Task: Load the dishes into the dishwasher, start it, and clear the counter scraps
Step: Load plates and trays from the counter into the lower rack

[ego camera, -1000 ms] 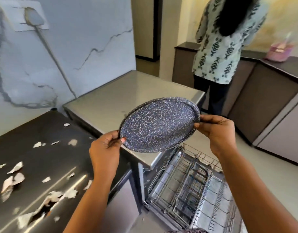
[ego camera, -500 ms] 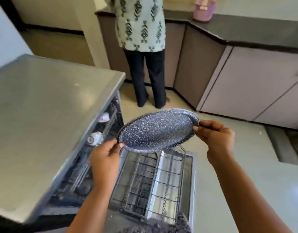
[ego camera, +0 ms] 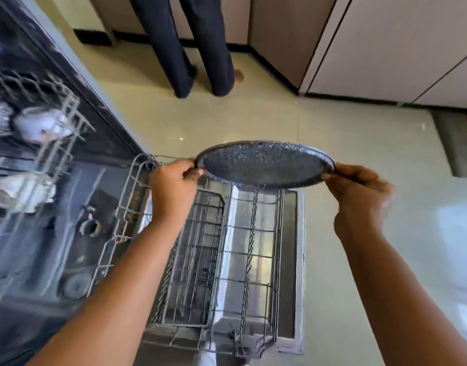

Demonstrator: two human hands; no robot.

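A round dark speckled plate (ego camera: pixel 264 162) hangs nearly flat above the far end of the pulled-out lower rack (ego camera: pixel 253 249) of the open dishwasher. My left hand (ego camera: pixel 171 186) pinches its left rim and my right hand (ego camera: pixel 359 188) pinches its right rim. The rack's wire tines and a dark cutlery basket (ego camera: pixel 198 249) lie below the plate with no dishes visible in them. The upper rack (ego camera: pixel 55 143) at left holds a few pale dishes, blurred.
A person in dark trousers (ego camera: pixel 195 43) stands on the pale tiled floor beyond the dishwasher, facing beige cabinets (ego camera: pixel 372 48). The open dishwasher door (ego camera: pixel 295 260) lies flat under the rack. A grey floor mat (ego camera: pixel 459 143) is at the right edge.
The view has tilted down from the counter to the open dishwasher. Both hands have carried the plate forward and lower, over the pulled-out lower rack, still gripping its rims.
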